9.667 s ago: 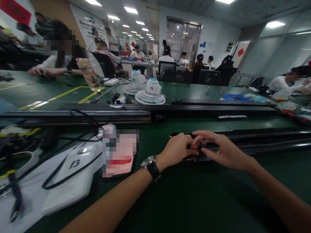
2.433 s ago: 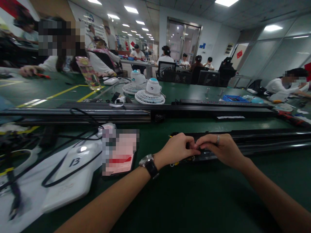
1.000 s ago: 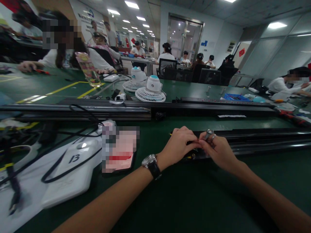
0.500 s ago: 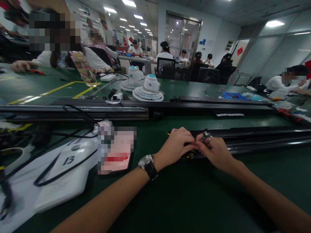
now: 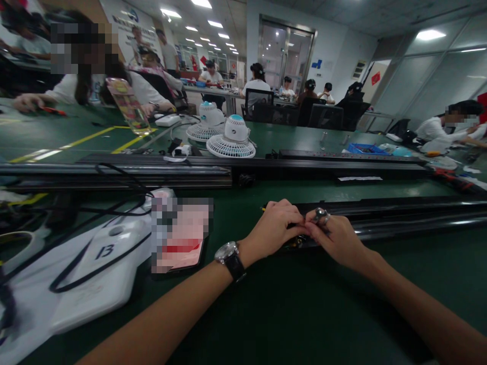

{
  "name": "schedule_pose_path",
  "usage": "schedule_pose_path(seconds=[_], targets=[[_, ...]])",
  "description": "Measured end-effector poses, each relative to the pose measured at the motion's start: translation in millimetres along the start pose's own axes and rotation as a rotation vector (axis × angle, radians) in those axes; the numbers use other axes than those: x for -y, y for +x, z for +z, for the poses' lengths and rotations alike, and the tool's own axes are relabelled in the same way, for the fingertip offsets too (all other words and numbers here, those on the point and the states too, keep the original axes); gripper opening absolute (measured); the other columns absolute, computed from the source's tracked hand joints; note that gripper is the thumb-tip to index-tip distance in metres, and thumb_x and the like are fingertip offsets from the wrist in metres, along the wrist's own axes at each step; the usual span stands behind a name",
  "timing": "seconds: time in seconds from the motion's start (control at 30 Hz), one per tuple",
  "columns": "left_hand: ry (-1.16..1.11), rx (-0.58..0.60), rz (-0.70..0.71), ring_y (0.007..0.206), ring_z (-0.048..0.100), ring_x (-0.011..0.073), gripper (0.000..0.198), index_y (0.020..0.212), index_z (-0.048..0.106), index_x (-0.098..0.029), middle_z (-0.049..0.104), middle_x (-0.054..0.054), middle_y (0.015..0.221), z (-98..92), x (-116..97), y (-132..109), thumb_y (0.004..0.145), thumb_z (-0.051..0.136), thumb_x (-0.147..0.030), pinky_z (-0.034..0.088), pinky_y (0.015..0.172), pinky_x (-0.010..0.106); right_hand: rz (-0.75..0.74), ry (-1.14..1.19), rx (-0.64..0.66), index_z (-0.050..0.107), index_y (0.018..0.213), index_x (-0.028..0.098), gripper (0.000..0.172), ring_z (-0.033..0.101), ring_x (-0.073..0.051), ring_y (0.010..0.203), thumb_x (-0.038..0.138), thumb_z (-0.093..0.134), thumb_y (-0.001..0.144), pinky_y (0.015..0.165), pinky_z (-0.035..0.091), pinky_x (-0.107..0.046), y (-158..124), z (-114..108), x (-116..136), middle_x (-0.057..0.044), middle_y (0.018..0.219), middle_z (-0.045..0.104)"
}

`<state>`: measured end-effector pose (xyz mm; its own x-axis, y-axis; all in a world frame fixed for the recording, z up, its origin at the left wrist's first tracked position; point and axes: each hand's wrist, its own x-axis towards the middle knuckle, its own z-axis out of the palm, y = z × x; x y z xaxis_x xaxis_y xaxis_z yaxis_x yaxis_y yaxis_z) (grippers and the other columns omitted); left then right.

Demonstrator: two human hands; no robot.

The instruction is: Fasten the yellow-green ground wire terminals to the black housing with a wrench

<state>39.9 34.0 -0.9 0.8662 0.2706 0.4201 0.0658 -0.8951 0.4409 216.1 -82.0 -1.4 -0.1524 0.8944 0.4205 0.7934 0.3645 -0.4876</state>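
Observation:
My left hand [image 5: 274,225], with a watch [image 5: 229,253] on its wrist, is closed in a pinch at the near end of a long black rail [image 5: 403,223]. Against its fingertips presses my right hand [image 5: 335,237], also pinching and wearing a ring [image 5: 321,216]. Whatever lies between the fingertips is too small and too covered to make out. Beneath the hands, small dark and yellow parts [image 5: 299,241] show at the rail's end, mostly hidden by the fingers.
Left of my hands lie a phone [image 5: 186,228] and a white case marked 13 [image 5: 102,268] with a black cable. Farther back are more black rails [image 5: 171,170], two small white fans [image 5: 231,142], a bottle [image 5: 131,109] and a blue tray [image 5: 367,149]. A co-worker sits across the table.
My hands hold nearly the same pinch at the rail's end. The view has shifted very slightly, and the co-worker's head across the table has moved a little.

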Motion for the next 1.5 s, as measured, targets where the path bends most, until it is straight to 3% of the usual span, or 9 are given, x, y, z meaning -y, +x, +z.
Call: schedule_pose_path(seconds=[0.3, 0.8, 1.13, 1.5], targets=[[0.013, 0.015, 0.005, 0.091, 0.056, 0.0187, 0.019, 0.082, 0.066, -0.020, 0.067, 0.000, 0.089, 0.7, 1.4, 0.7, 0.094, 0.067, -0.034, 0.036, 0.083, 0.033, -0.009, -0.007, 0.027, 0.058, 0.097, 0.022, 0.011, 0.061, -0.016, 0.069, 0.021, 0.049, 0.102, 0.068, 0.045, -0.027, -0.3, 1.8, -3.0, 0.000, 0.082, 0.064], [0.018, 0.034, -0.001, 0.090, 0.055, 0.0191, 0.024, 0.079, 0.066, -0.019, 0.065, 0.001, 0.087, -0.1, 0.0, 0.0, 0.094, 0.067, -0.037, 0.037, 0.080, 0.032, 0.022, 0.019, 0.043, 0.062, 0.097, 0.022, 0.010, 0.066, -0.016, 0.066, 0.023, 0.053, 0.101, 0.065, 0.048, -0.028, -2.8, 0.7, -5.4, 0.001, 0.077, 0.067], [-0.017, 0.048, 0.003, 0.090, 0.055, 0.0193, 0.025, 0.082, 0.068, -0.020, 0.066, 0.001, 0.087, -1.6, -0.4, 0.4, 0.091, 0.069, -0.043, 0.038, 0.080, 0.031, 0.058, 0.171, 0.047, 0.070, 0.095, 0.021, 0.013, 0.071, -0.017, 0.073, 0.025, 0.058, 0.099, 0.067, 0.055, -0.029, -2.5, -7.6, -5.0, -0.002, 0.086, 0.074], [-0.093, 0.073, 0.021, 0.090, 0.057, 0.0173, 0.012, 0.088, 0.069, -0.020, 0.066, 0.001, 0.090, -9.3, 0.4, 1.4, 0.096, 0.065, -0.028, 0.042, 0.083, 0.032, 0.066, 0.072, 0.058, 0.065, 0.093, 0.021, 0.009, 0.068, -0.019, 0.076, 0.019, 0.056, 0.095, 0.069, 0.051, -0.030, 0.1, -8.3, 2.6, -0.001, 0.085, 0.072]])
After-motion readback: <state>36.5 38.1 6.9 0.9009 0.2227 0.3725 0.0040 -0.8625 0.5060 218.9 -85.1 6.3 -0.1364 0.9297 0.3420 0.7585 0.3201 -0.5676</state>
